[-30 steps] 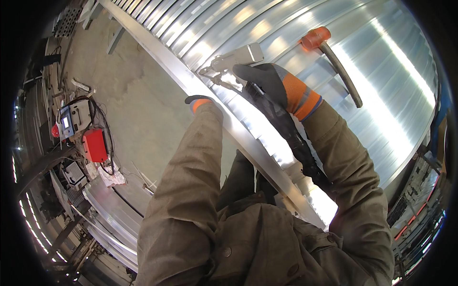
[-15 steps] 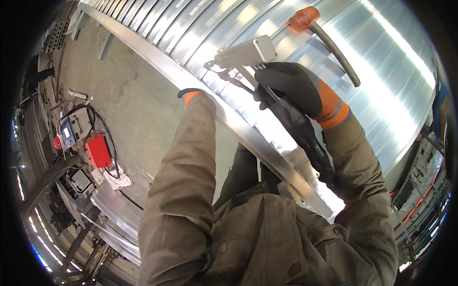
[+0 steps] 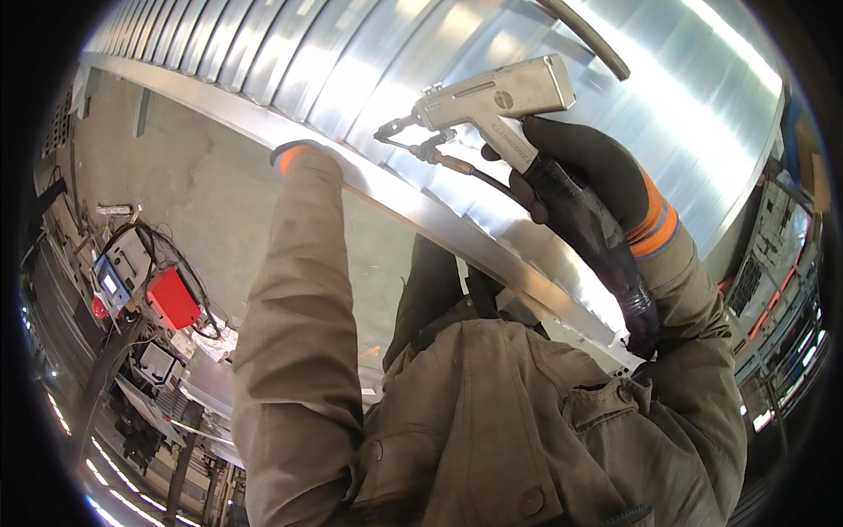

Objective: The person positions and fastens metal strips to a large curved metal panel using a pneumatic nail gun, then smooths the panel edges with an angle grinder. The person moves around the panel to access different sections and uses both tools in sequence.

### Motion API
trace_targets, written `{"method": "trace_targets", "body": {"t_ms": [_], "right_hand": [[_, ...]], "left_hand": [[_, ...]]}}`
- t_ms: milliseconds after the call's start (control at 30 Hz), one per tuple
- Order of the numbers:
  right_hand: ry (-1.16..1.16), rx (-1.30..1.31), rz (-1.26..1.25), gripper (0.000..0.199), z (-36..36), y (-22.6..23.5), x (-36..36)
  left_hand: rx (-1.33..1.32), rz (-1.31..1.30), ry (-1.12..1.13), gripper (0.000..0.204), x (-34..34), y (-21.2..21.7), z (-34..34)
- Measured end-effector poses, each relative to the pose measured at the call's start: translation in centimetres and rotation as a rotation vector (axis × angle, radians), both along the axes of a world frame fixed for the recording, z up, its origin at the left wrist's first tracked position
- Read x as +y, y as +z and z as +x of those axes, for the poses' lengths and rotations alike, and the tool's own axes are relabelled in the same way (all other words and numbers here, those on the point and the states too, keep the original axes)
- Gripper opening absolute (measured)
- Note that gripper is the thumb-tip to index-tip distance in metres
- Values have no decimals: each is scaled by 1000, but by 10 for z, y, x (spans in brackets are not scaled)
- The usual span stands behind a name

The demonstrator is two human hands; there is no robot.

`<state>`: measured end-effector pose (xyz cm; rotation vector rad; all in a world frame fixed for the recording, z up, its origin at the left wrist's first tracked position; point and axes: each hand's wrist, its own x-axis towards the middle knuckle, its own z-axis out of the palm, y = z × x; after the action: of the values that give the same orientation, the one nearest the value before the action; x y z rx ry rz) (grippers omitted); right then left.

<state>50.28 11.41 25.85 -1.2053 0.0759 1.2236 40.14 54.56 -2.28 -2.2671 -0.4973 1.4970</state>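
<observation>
**Gloved hand on a pistol-grip tool at the ribbed metal wall**

The right hand (image 3: pixel 584 171), in a dark glove with an orange cuff, is clamped around the handle of a grey pistol-grip tool (image 3: pixel 496 97). The tool sits high in the view, its nozzle pointing left and lying just over the ribbed metal wall (image 3: pixel 351 53). A black sheathed hose (image 3: pixel 606 255) runs from the handle base down along the right forearm toward the chest.

The left hand (image 3: pixel 294 156) is mostly hidden: only the orange glove cuff shows where the sleeve meets the flat metal rail (image 3: pixel 421 206) along the wall's lower edge. Whether its fingers are curled on the rail or lying flat cannot be told.

A dark curved bar (image 3: pixel 584 35) crosses the wall above the tool. Both sleeves belong to an olive jacket (image 3: pixel 492 422). Far left on the concrete floor (image 3: pixel 211 193) stand a red box (image 3: pixel 173 297) and a grey unit with cables (image 3: pixel 118 272).
</observation>
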Motion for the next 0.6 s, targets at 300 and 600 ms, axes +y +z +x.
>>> {"method": "trace_targets", "body": {"t_ms": [300,600], "right_hand": [[-109,300,3,37,-33,24,-58],[-137,-121,72,37,-72,32,-116]], "left_hand": [[39,36,-139,41,18,8,10],[38,56,-283,40,33,16,25]]}}
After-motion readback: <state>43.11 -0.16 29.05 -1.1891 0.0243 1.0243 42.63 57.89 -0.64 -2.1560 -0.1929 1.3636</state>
